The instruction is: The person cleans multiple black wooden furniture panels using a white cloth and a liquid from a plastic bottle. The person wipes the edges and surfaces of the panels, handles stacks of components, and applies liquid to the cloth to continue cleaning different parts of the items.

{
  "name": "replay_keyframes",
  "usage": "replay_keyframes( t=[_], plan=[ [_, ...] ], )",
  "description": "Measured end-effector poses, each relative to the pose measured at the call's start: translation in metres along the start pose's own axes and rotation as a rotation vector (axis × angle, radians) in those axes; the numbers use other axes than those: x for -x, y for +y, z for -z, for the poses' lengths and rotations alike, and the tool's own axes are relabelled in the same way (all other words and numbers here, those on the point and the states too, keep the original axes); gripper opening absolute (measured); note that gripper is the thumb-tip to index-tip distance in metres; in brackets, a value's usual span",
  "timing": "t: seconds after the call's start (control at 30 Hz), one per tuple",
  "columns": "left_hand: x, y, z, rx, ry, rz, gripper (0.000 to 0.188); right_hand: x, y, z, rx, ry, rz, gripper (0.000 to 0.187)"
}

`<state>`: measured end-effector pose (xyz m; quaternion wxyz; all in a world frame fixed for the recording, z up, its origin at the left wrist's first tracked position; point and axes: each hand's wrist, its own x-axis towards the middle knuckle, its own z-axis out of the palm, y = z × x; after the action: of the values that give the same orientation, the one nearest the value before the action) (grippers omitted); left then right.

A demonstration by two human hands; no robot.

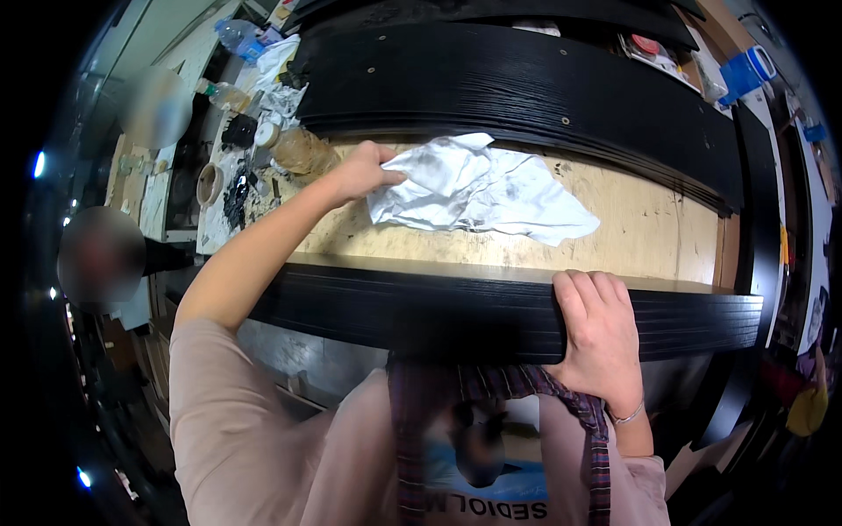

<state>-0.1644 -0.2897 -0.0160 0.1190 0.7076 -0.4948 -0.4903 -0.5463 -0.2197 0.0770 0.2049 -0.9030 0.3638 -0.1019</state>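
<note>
A crumpled white cloth [491, 197] with grey smudges lies spread over the pale wooden board [649, 230]. My left hand [362, 173] pinches its left edge between thumb and fingers. Along the front, a black wood-grained plank [421, 307] stands on edge close to my body. My right hand [601, 324] grips this plank toward its right part, fingers curled over the top edge; the palm side is hidden. Just left of the cloth, a brownish jar [301, 151] with a pale lid lies tilted beside my left wrist.
Black panels [517, 79] are stacked along the far side. On the stained left bench stand a water bottle [241, 39], a smaller bottle [224, 95] and a round cup [210, 185]. A blue jug [745, 74] is at far right. Another person [102, 259] shows at left, blurred.
</note>
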Motion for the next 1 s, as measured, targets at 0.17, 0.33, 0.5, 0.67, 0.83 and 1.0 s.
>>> replay_keyframes(
  t=[0.17,0.33,0.5,0.67,0.83,1.0],
  plan=[
    [0.113,0.027,0.041,-0.038,0.256,-0.157,0.022,0.0,-0.003,0.001,-0.013,0.017,0.019,0.066],
    [0.255,0.031,0.071,-0.121,0.764,-0.309,0.023,0.001,-0.003,0.0,0.007,-0.012,0.002,0.073],
    [0.338,0.04,0.027,-0.523,1.1,-0.333,0.027,0.001,-0.004,0.0,0.009,-0.016,0.063,0.082],
    [0.241,0.048,-0.098,-0.591,0.816,-0.522,0.038,0.001,0.001,-0.003,0.008,-0.017,0.123,0.077],
    [0.225,-0.034,-0.078,-0.274,1.132,-0.255,0.036,0.003,0.001,-0.001,0.023,-0.022,0.119,0.076],
    [0.217,-0.009,-0.127,-0.348,1.127,-0.469,0.024,0.004,0.005,-0.004,0.015,-0.003,0.145,0.074]
  ],
)
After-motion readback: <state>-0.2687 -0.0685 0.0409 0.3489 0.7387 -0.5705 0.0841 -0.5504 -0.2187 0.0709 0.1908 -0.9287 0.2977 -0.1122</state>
